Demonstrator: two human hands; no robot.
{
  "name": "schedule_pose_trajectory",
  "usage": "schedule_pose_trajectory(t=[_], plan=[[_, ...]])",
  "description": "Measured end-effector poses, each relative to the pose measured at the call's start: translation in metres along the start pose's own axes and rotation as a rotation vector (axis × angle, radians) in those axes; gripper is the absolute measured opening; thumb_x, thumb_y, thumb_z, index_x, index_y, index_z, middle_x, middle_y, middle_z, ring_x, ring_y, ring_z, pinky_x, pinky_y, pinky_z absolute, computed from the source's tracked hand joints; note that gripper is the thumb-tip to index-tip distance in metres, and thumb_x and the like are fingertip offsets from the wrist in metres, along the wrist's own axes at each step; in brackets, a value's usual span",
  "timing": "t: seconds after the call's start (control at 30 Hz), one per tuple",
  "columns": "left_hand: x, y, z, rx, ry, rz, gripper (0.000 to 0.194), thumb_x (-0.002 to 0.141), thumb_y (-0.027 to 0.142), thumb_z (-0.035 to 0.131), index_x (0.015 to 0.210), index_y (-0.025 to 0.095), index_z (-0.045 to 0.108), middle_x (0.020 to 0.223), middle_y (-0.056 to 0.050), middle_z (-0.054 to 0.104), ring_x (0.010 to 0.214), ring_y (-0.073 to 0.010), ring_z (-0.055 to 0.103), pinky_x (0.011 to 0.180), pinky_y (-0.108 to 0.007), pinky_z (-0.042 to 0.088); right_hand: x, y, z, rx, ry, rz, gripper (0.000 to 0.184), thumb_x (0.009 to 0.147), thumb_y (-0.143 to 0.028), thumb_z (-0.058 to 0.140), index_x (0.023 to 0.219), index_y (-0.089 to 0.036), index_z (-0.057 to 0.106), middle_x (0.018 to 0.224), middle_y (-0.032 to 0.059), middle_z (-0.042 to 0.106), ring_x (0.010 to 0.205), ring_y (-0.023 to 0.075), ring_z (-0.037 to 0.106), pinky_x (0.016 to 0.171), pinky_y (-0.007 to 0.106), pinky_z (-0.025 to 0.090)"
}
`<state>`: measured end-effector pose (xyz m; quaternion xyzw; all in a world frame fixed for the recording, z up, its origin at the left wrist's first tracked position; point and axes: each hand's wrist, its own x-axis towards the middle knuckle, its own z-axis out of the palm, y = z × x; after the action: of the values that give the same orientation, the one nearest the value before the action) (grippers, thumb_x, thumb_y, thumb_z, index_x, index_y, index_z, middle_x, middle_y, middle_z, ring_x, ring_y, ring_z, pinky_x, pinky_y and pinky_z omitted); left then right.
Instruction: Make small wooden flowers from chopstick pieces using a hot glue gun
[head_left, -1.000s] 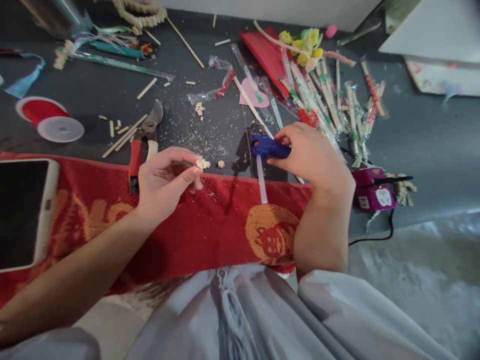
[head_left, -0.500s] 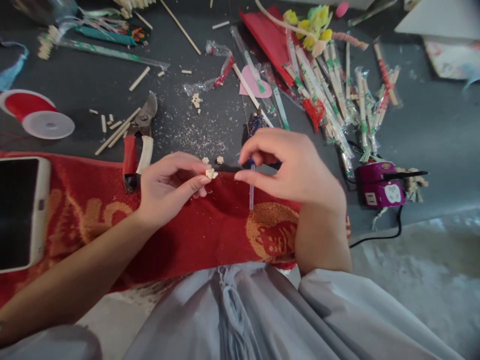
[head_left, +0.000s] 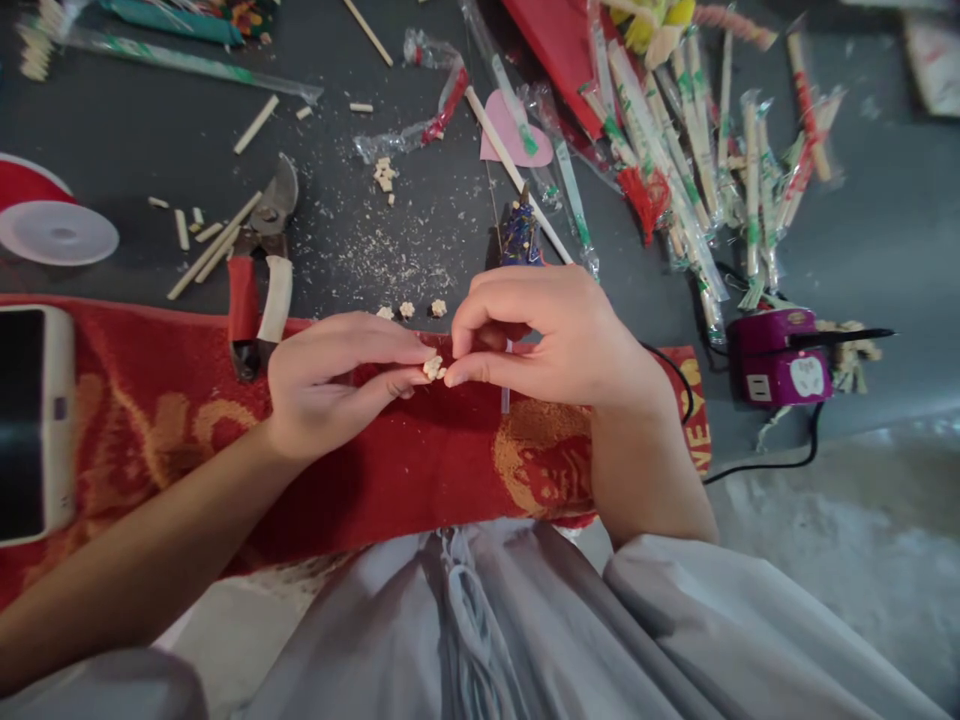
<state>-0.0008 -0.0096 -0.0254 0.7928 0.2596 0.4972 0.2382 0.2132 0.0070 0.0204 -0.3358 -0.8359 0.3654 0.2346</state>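
My left hand [head_left: 337,375] pinches a small pale wooden cluster [head_left: 433,368], made of little chips, between thumb and fingertips. Thumb and forefinger of my right hand [head_left: 547,335] close in a pinch at the cluster's right edge; whether a tiny chip is between them is hidden. Beneath the right hand lies a dark blue patterned glue gun [head_left: 519,238], partly covered, with a clear glue stick [head_left: 505,400] poking out below. Just beyond my fingers, small flower-shaped wooden pieces [head_left: 438,308] rest by the edge of the red towel [head_left: 420,470].
Red-and-white-handled pruning shears [head_left: 259,270] lie left, beside cut sticks [head_left: 217,243]. A phone [head_left: 56,420] and a ribbon spool [head_left: 60,232] are farther left. Wrapped chopsticks [head_left: 667,160] pile up at back right, near a purple power adapter [head_left: 780,358] with a black cord.
My right hand has moved left and its fingers have closed up to the cluster. My left hand has shifted slightly right and down with it. The camera view has shifted a little.
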Motion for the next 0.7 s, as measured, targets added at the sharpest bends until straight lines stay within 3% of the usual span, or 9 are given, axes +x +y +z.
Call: schedule_pose_trajectory(t=[0.43, 0.6, 0.7], plan=[[-0.003, -0.0013, 0.002, -0.025, -0.015, 0.025, 0.014, 0.083, 0.013, 0.074, 0.095, 0.018, 0.073, 0.078, -0.005, 0.077, 0.073, -0.0133, 0.072, 0.065, -0.022, 0.061, 0.0007, 0.0013, 0.0005, 0.024, -0.017, 0.007, 0.022, 0.089, -0.037, 0.067, 0.075, -0.02, 0.064, 0.072, -0.003, 0.06, 0.067, 0.0088, 0.052, 0.066, 0.023, 0.041], [-0.0029, -0.0006, 0.0008, -0.014, -0.026, 0.024, 0.019, 0.084, 0.012, 0.073, 0.1, 0.023, 0.072, 0.081, -0.002, 0.077, 0.074, -0.0128, 0.072, 0.065, -0.024, 0.062, 0.001, 0.0021, 0.0011, 0.035, -0.016, -0.012, 0.02, 0.088, -0.034, 0.068, 0.075, -0.019, 0.065, 0.072, -0.0029, 0.06, 0.068, 0.0087, 0.053, 0.065, 0.024, 0.041], [-0.003, -0.0009, 0.001, -0.014, -0.031, 0.037, 0.02, 0.082, 0.009, 0.073, 0.099, 0.02, 0.073, 0.081, -0.003, 0.077, 0.075, -0.0129, 0.073, 0.066, -0.023, 0.061, 0.0013, 0.0032, 0.002, 0.022, -0.018, -0.011, 0.02, 0.088, -0.034, 0.068, 0.075, -0.019, 0.064, 0.071, -0.0032, 0.06, 0.067, 0.0083, 0.053, 0.064, 0.023, 0.041]])
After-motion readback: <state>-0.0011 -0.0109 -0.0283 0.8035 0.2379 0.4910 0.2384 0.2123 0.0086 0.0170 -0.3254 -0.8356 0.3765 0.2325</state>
